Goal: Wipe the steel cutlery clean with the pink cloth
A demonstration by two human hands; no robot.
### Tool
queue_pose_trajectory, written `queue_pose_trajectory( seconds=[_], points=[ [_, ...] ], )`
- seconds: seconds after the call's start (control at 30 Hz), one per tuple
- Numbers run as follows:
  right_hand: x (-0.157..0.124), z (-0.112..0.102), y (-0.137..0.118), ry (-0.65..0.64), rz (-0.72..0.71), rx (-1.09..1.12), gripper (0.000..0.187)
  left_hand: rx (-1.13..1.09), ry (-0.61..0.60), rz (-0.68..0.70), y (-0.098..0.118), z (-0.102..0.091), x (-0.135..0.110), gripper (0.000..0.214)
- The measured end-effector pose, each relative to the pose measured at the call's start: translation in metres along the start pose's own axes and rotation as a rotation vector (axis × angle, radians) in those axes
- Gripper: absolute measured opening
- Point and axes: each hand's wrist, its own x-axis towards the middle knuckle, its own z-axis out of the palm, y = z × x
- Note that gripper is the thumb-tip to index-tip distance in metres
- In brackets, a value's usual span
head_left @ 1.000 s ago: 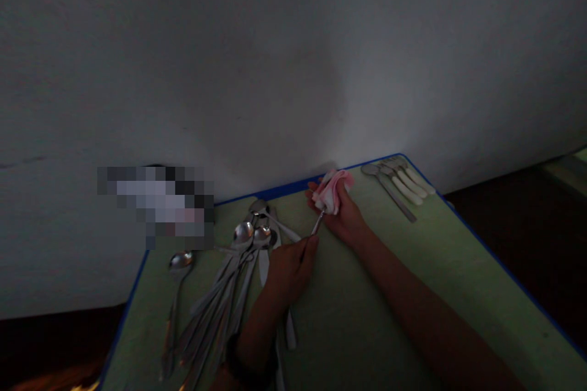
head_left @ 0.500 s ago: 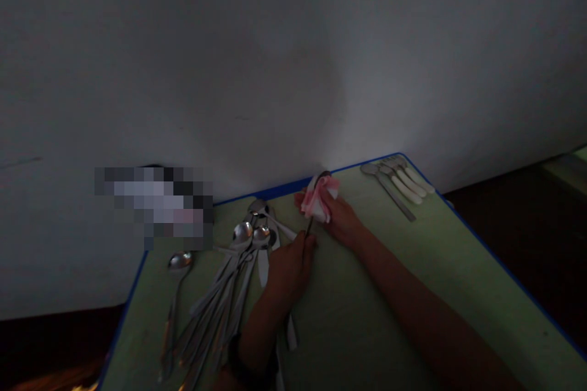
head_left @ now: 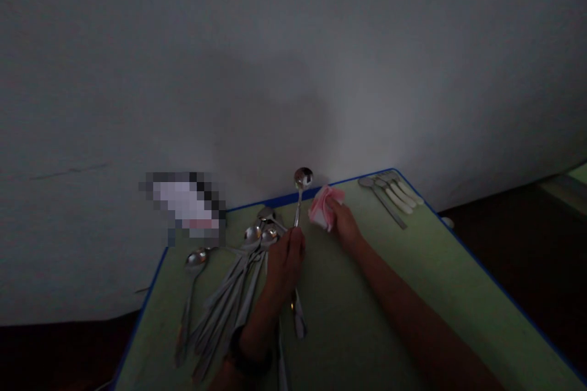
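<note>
Cutlery and cloth on a green, blue-edged table point(head_left: 435, 275). Foreground: the left wrist, bearing a dark band point(head_left: 250, 357), extends over the table; beside it fans a heap of metal cutlery point(head_left: 233, 287), handles mostly toward the wearer, visible bowls away. A lone spoon point(head_left: 197, 258) lies to the left of the heap, and the flat end of another piece point(head_left: 299, 317) shows to the right of the wrist. Centre: the left hand point(head_left: 285, 259) is closed, its grip pinching the handle of the held spoon point(head_left: 303, 179), whose bowl points up and away from the wearer. Just to the right, the right hand point(head_left: 346, 226) has its grip pressed around a bunched pink-and-white cloth point(head_left: 324, 209); cloth and held spoon appear apart. Far right corner: a metal-handled spoon point(head_left: 384, 203) and a few white-handled pieces point(head_left: 400, 200) lie side by side. Judged from this layout, the work is in its earlier part: the small far row seems dealt with, one piece is in hand, and the larger heap seems left. Behind stands a grey wall point(head_left: 275, 43); at far left a pixelated patch point(head_left: 183, 198) hides its contents. No brand, label or writing is legible.
</note>
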Motion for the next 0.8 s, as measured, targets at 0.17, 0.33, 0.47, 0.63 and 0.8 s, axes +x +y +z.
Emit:
queue_pose_trajectory(
  seconds=[0.17,0.33,0.47,0.63,0.8],
  points=[
    [-0.035,-0.018,-0.019,0.166,-0.214,-0.524,0.042,0.106,-0.058,0.110,0.013,-0.004,-0.004,0.043],
    [-0.075,-0.029,-0.042,0.070,-0.280,-0.469,0.038,0.220,-0.236,0.320,0.029,0.007,-0.017,0.039],
    [-0.092,-0.020,-0.041,-0.075,-0.140,-0.168,0.033,0.192,-0.356,0.438,0.036,0.020,-0.025,0.038],
    [-0.085,-0.028,-0.034,-0.033,-0.160,-0.098,0.035,0.154,-0.307,0.431,0.036,0.027,-0.031,0.039],
    [-0.057,-0.074,-0.056,0.165,-0.249,-0.684,0.043,0.144,-0.203,0.441,0.035,0.022,-0.034,0.038]
  ],
)
